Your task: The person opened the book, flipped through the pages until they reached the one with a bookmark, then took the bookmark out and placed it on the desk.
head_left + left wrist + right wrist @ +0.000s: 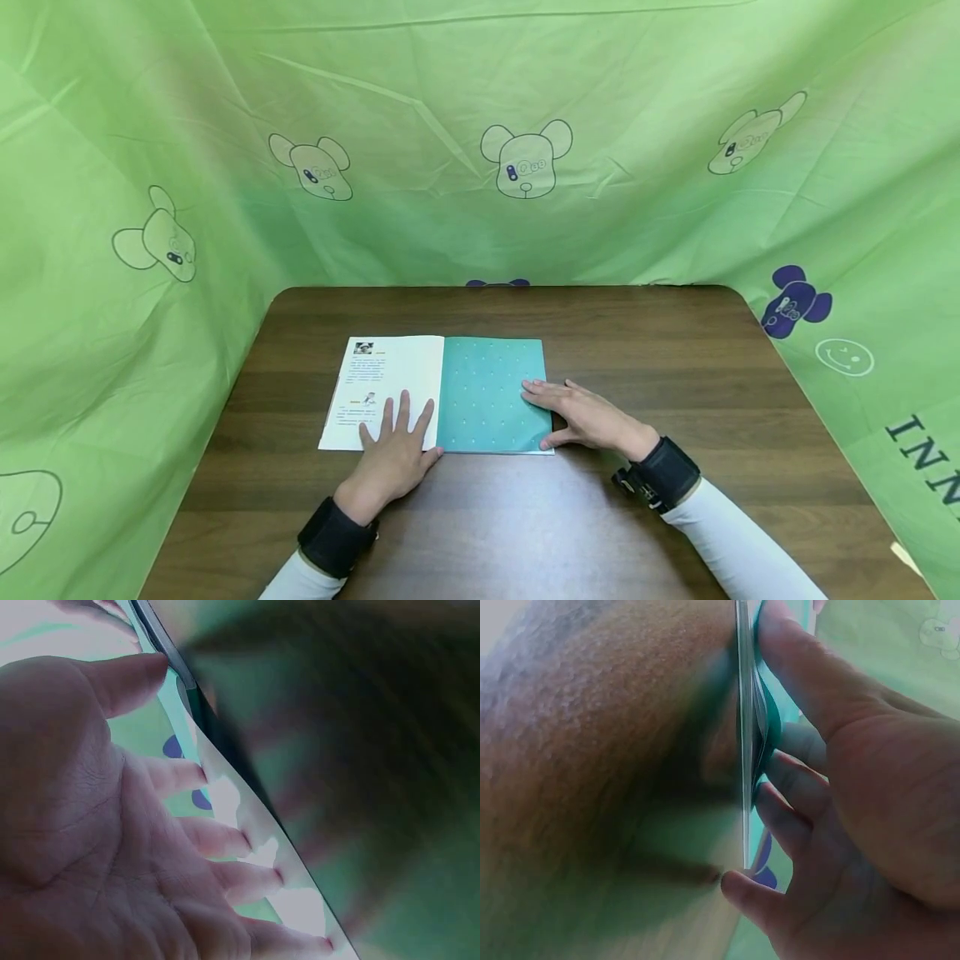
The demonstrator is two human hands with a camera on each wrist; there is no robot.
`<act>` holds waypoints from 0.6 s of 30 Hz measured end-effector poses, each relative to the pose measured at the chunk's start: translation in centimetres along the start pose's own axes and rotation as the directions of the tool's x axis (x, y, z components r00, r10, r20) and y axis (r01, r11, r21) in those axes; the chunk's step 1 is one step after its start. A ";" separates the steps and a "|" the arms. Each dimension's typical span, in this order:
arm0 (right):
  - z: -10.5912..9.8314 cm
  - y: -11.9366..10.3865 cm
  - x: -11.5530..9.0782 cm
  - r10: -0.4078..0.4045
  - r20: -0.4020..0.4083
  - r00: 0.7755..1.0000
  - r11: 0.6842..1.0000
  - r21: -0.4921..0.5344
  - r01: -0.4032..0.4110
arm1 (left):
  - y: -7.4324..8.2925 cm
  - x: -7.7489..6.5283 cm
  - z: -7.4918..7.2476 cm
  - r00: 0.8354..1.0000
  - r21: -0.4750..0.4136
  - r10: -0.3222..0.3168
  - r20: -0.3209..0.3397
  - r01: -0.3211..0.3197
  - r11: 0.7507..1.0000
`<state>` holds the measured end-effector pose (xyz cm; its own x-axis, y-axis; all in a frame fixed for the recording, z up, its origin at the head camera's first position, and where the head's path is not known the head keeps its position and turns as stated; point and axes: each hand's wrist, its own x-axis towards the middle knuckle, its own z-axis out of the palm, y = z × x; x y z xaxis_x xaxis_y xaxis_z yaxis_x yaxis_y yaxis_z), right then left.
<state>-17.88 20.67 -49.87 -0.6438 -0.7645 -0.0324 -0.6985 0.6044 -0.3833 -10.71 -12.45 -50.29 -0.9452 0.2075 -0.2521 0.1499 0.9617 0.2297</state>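
A green cloth backdrop (pixel 420 83) printed with outlined animal heads hangs along the far, left and right sides, meeting the far edge of the brown wood-grain table (pixel 637 333). The tabletop runs wide beyond the booklet (pixel 487 362) on the left and right, with a narrower strip between its far edge and the backdrop, and more surface on the near side. The booklet lies open slightly left of the table's middle, white page on the left, teal dotted page on the right; in the right wrist view the teal page bows up from the sheets beneath along its right edge. The left hand (pixel 397 458) lies fingers spread, tips touching the near part of the white page, thumb by the near edge at the fold. The right hand (pixel 588 417) reaches over the right edge with fingers extended, thumb apart near the near-right corner. Black wristbands (pixel 663 475) circle both wrists, each above a white sleeve (pixel 742 542). A small printed photo (pixel 363 348) sits near the white page's far-left corner.
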 end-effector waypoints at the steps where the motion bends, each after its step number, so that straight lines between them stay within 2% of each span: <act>1: 0.1 0.0 0.0 -0.004 -0.013 1.000 1.000 -0.006 0.004 | 0.1 0.0 0.0 1.000 -0.001 -0.002 0.004 0.002 1.000; 8: 0.5 -0.3 0.7 -0.043 -0.155 0.987 0.996 -0.079 0.031 | 0.7 0.3 0.0 1.000 0.009 -0.016 0.009 0.016 1.000; 18: 1.0 -0.8 1.6 0.011 -0.261 0.965 0.990 -0.135 -0.048 | 1.8 0.7 0.1 0.997 0.048 -0.071 -0.038 0.073 0.996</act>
<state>-18.07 18.74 -50.52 -0.7108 -0.6727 0.2057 -0.7026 0.6651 -0.2529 -11.05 -10.53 -50.15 -0.9638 0.1317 -0.2318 0.0945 0.9817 0.1651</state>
